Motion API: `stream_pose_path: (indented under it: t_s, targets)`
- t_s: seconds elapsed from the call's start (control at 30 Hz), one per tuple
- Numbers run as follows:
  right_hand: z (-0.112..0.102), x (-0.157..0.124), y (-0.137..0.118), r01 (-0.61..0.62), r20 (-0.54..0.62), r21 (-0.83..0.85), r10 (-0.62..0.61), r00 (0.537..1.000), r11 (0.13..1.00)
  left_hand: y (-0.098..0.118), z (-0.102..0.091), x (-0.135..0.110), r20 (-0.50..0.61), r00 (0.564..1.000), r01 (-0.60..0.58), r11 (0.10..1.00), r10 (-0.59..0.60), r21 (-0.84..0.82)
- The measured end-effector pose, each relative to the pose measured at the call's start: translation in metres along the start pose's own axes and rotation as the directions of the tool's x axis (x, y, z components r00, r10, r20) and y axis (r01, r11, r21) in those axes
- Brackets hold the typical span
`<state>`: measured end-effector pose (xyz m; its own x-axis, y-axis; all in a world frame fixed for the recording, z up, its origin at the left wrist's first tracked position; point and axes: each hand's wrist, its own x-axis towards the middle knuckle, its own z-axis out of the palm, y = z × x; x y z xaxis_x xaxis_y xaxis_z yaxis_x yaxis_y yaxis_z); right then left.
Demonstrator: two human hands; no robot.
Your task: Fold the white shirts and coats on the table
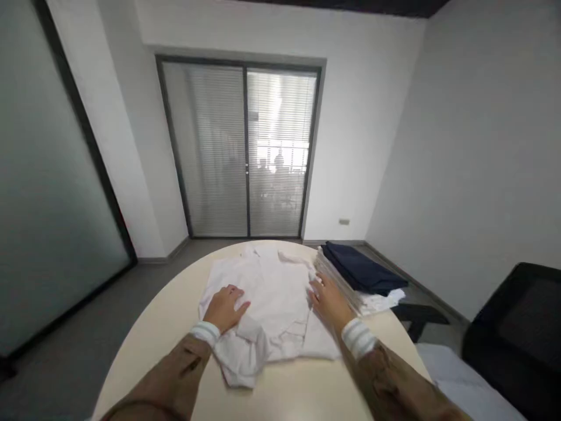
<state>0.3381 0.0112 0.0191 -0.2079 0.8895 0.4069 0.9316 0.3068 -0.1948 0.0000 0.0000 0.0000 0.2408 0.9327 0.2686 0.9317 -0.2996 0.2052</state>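
A white shirt [276, 292] lies spread over the round table, its surface wrinkled. One part of it bunches up at the lower left, near the table's front. My left hand [225, 308] rests on the shirt's left side, fingers stretched and thumb apart. On the opposite edge, my right hand [328, 299] touches the fabric with its fingers apart, close beside the stack of folded clothes. Neither hand visibly grips the cloth.
A folded navy garment [359, 267] tops a stack of white clothes [381, 301] at the table's right edge. The pale round table [298, 389] stands before me. A black chair [517, 333] is at right; glass doors with blinds [219, 158] are behind.
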Motion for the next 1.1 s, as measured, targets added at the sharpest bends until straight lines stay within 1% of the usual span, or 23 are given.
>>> stream_pose_path:
  t_s: [0.03, 0.1, 0.17, 0.2, 0.27, 0.37, 0.43, 0.5, 0.57, 0.6, 0.67, 0.73, 0.8, 0.87, 0.93, 1.0, 1.07, 1.1]
  targets:
    - [-0.001, -0.004, -0.004, 0.073, 0.034, 0.027, -0.074, 0.997, 0.997, 0.001, 0.003, -0.003, 0.008, 1.000, -0.003, 1.000, 0.003, -0.002]
    - [-0.002, -0.012, -0.012, 0.173, 0.094, 0.069, -0.179, 0.979, 0.983, 0.003, 0.009, -0.008, 0.038, 0.999, -0.006, 1.000, 0.006, -0.006]
    - [-0.001, -0.019, -0.018, 0.215, 0.144, 0.086, -0.225, 0.964, 0.973, 0.003, 0.013, -0.011, 0.091, 0.996, -0.005, 1.000, 0.005, -0.004]
    - [0.000, -0.021, -0.019, 0.214, 0.169, 0.084, -0.225, 0.960, 0.973, 0.002, 0.015, -0.012, 0.125, 0.992, -0.003, 1.000, 0.004, -0.003]
    - [0.003, -0.023, -0.021, 0.167, 0.213, 0.064, -0.177, 0.961, 0.984, 0.002, 0.017, -0.012, 0.173, 0.985, -0.004, 1.000, 0.005, -0.006]
    - [0.006, -0.014, -0.017, 0.035, 0.250, -0.008, -0.032, 0.968, 0.999, 0.005, 0.019, -0.010, 0.178, 0.984, -0.021, 1.000, 0.023, -0.013]
    - [0.008, 0.000, -0.012, -0.085, 0.253, -0.070, 0.100, 0.962, 0.994, 0.008, 0.021, -0.008, 0.157, 0.987, -0.030, 0.999, 0.033, -0.017]
    - [0.012, 0.019, -0.007, -0.183, 0.267, -0.106, 0.205, 0.942, 0.977, 0.012, 0.024, -0.005, 0.132, 0.991, -0.033, 0.999, 0.035, -0.021]
    - [0.016, 0.037, -0.006, -0.229, 0.284, -0.109, 0.251, 0.925, 0.967, 0.013, 0.027, -0.002, 0.117, 0.993, -0.030, 0.999, 0.033, -0.030]
    - [0.018, 0.045, -0.007, -0.224, 0.299, -0.099, 0.244, 0.923, 0.970, 0.013, 0.028, 0.000, 0.115, 0.993, -0.029, 0.999, 0.034, -0.038]
    - [0.022, 0.057, -0.013, -0.164, 0.344, -0.051, 0.172, 0.923, 0.985, 0.011, 0.029, 0.005, 0.120, 0.992, -0.028, 0.998, 0.034, -0.055]
    - [0.025, 0.059, -0.024, -0.071, 0.407, 0.030, 0.053, 0.912, 0.997, 0.007, 0.029, 0.010, 0.124, 0.992, -0.020, 0.997, 0.029, -0.076]
    - [0.026, 0.053, -0.036, 0.040, 0.468, 0.130, -0.097, 0.878, 0.991, 0.004, 0.029, 0.015, 0.123, 0.992, -0.011, 0.995, 0.024, -0.104]
    - [0.025, 0.040, -0.047, 0.139, 0.501, 0.223, -0.236, 0.833, 0.965, 0.002, 0.030, 0.018, 0.115, 0.993, -0.011, 0.991, 0.026, -0.132]
    - [0.022, 0.025, -0.052, 0.216, 0.505, 0.301, -0.347, 0.790, 0.929, 0.000, 0.031, 0.020, 0.100, 0.994, -0.016, 0.988, 0.032, -0.152]
    - [0.016, 0.013, -0.052, 0.275, 0.489, 0.361, -0.432, 0.757, 0.891, 0.000, 0.031, 0.018, 0.076, 0.997, -0.019, 0.986, 0.032, -0.166]
    - [0.008, 0.004, -0.047, 0.320, 0.461, 0.408, -0.495, 0.737, 0.855, 0.000, 0.029, 0.014, 0.056, 0.998, -0.023, 0.984, 0.033, -0.179]
    - [0.004, 0.001, -0.043, 0.336, 0.436, 0.422, -0.514, 0.739, 0.842, 0.001, 0.026, 0.012, 0.054, 0.998, -0.027, 0.982, 0.038, -0.187]
